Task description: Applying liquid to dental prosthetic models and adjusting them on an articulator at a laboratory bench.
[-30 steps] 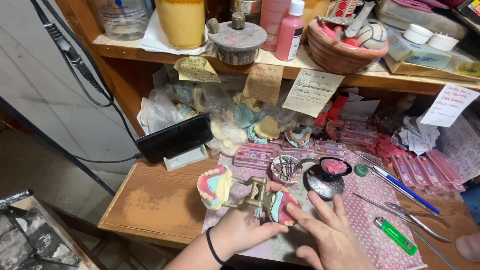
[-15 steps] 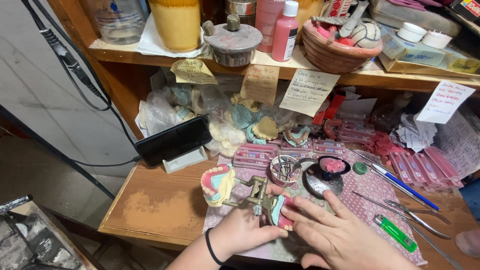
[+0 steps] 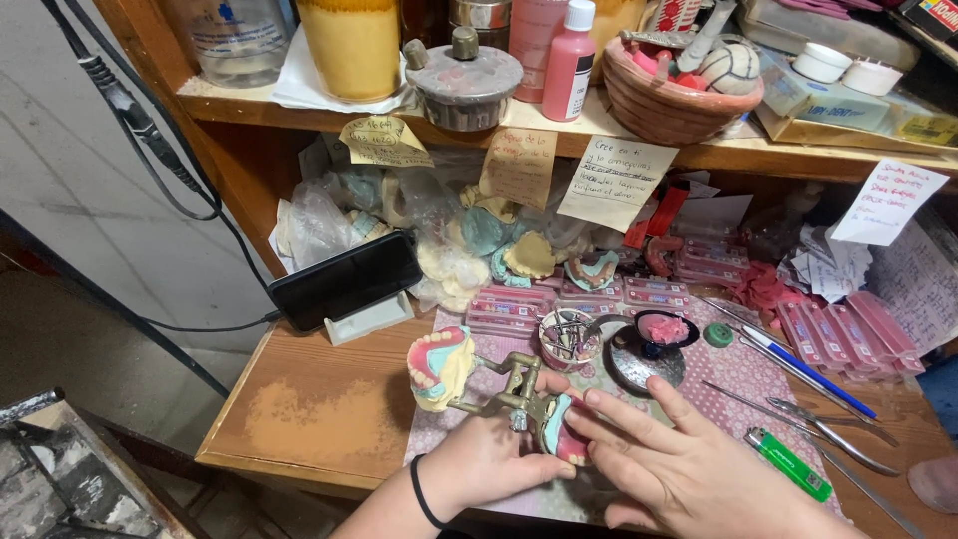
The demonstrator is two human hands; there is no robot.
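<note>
The brass-coloured hinged dental articulator is laid open near the front edge of the wooden surface, on a pink patterned cloth. One arm carries a cream plaster cast with pink gums and white teeth, tilted up and to the left; the other carries a second pink-and-teal cast, lying low between both hands. The left hand, with a black band at the wrist, is closed around the frame from below, thumb pressed beside the lower cast. The right hand is spread flat, grasping nothing, with its fingers laid on the lower cast.

Open room is found only to the left, where bare wood runs out to the corner and the front edge. Behind, the way is closed by a black phone on a white stand, a small round cup of metal burs, a shiny metal dish and a black bowl of pink material. To the right lie a green lighter, a blue pen and thin metal instruments. A crowded wooden shelf overhangs the back.
</note>
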